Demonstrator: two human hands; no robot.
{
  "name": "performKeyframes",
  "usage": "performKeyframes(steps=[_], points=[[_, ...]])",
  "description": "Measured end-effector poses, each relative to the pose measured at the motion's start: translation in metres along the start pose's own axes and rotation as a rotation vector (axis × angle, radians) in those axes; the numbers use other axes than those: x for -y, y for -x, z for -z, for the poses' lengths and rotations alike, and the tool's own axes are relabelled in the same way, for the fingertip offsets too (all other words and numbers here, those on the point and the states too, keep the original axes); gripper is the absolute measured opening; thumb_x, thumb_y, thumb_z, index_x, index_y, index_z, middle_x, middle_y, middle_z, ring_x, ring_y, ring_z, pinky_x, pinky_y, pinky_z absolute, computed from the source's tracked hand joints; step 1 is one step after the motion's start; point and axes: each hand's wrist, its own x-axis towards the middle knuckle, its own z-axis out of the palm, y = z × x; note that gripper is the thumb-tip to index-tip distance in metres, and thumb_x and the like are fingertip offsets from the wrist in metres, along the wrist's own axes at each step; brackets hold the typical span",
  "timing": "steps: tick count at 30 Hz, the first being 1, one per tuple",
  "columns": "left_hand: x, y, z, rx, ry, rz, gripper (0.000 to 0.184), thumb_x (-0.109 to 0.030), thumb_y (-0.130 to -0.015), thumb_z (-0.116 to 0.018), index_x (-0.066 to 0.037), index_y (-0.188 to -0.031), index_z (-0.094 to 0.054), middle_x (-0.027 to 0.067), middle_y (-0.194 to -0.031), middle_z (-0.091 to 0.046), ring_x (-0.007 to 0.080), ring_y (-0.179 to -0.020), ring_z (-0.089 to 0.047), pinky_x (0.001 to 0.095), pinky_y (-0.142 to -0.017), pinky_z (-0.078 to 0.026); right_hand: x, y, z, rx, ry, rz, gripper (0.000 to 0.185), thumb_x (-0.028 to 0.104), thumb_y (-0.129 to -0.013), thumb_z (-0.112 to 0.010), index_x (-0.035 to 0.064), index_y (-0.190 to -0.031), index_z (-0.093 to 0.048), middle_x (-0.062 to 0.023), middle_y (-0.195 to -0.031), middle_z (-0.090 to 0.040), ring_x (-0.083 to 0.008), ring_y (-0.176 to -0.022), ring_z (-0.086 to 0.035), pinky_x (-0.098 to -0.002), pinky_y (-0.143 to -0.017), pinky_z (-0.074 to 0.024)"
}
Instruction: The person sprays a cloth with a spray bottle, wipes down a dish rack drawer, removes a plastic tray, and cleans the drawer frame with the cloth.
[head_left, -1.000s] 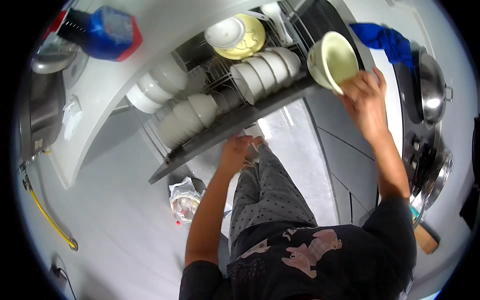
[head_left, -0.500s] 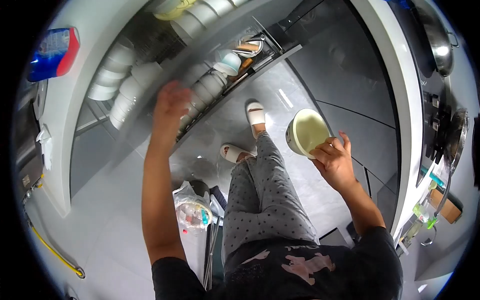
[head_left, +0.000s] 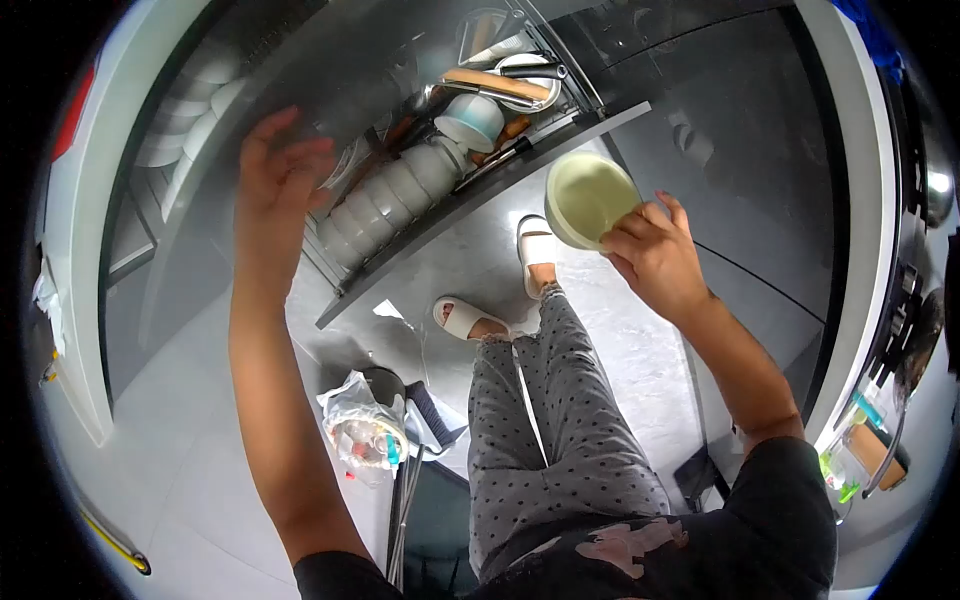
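Note:
My right hand (head_left: 655, 250) grips the rim of a pale yellow-green bowl (head_left: 590, 200), its fingers closed on the near edge. The bowl is tilted with its hollow toward me, close to the front edge of the pulled-out drawer (head_left: 500, 175). In that drawer stands a row of white bowls (head_left: 385, 205), with a white and light-blue bowl (head_left: 470, 122) at its right end. My left hand (head_left: 275, 165) is raised at the dark upper drawer front (head_left: 300, 80), fingers apart and slightly curled, holding nothing. Whether it touches the panel I cannot tell.
Wooden- and black-handled utensils (head_left: 500, 85) lie in the drawer's right part. More white bowls (head_left: 185, 120) show behind the dark panel at upper left. A lined bin (head_left: 365, 430) and a brush (head_left: 430, 415) stand on the floor by my legs. Pans line the right-hand counter.
The dark upper drawer front has shifted back, so more of the lower drawer shows. My left hand has moved left and up in view. The held bowl is closer to the drawer edge.

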Motion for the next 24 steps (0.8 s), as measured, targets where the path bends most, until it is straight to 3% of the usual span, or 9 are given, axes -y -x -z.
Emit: performKeyframes(steps=[9,14,18,21,24], points=[[0.014,-0.028,-0.004,-0.174,-0.037,-0.065,0.048,-0.025,-0.090,-0.054,-0.018,-0.134,-0.036,0.0081,-0.107,-0.064,0.0186,-0.103,-0.059,0.0325,-0.083,-0.048,-0.065,-0.090,-0.038,-0.006,0.166,0.161,0.010,0.017,-0.075,-0.067,0.0163,-0.085,-0.067,0.0005,-0.088,-0.064,-0.0178,-0.099,-0.053,-0.0431,-0.100,-0.0335],[0.025,-0.038,-0.021,-0.266,-0.028,-0.160,0.049,-0.024,-0.091,-0.052,-0.017,-0.136,-0.034,0.0097,-0.107,-0.064,0.0197,-0.102,-0.060,0.0319,-0.082,-0.048,-0.104,-0.157,-0.069,0.088,0.298,0.134,0.018,0.021,-0.080,-0.060,0.0165,-0.096,-0.067,-0.0023,-0.094,-0.065,-0.0197,-0.103,-0.053,-0.0369,-0.094,-0.0366],[0.081,-0.023,-0.051,-0.236,0.118,-0.172,0.052,-0.012,-0.090,-0.055,-0.004,-0.136,-0.031,0.0110,-0.104,-0.063,0.0170,-0.094,-0.058,0.0296,-0.080,-0.045,-0.124,-0.205,-0.088,0.188,0.346,0.056,0.028,0.018,-0.081,-0.058,0.0162,-0.108,-0.065,-0.0030,-0.104,-0.065,-0.0218,-0.106,-0.052,-0.0372,-0.093,-0.0369],[0.135,-0.007,-0.085,-0.168,0.033,0.019,0.046,-0.004,-0.090,-0.051,-0.006,-0.133,-0.037,0.0089,-0.102,-0.061,0.0153,-0.092,-0.057,0.0271,-0.082,-0.045,-0.144,-0.228,-0.107,0.070,0.278,0.044,0.022,0.019,-0.080,-0.064,0.0115,-0.101,-0.065,-0.0032,-0.105,-0.064,-0.0221,-0.107,-0.051,-0.0380,-0.093,-0.0386],[0.167,0.004,-0.115,-0.121,-0.039,0.078,0.035,-0.004,-0.090,-0.052,-0.007,-0.124,-0.048,0.0090,-0.103,-0.061,0.0155,-0.096,-0.057,0.0304,-0.084,-0.046,-0.138,-0.231,-0.098,0.148,0.276,-0.015,0.027,0.018,-0.081,-0.063,0.0101,-0.107,-0.064,-0.0068,-0.112,-0.062,-0.0239,-0.110,-0.051,-0.0386,-0.095,-0.0376]])
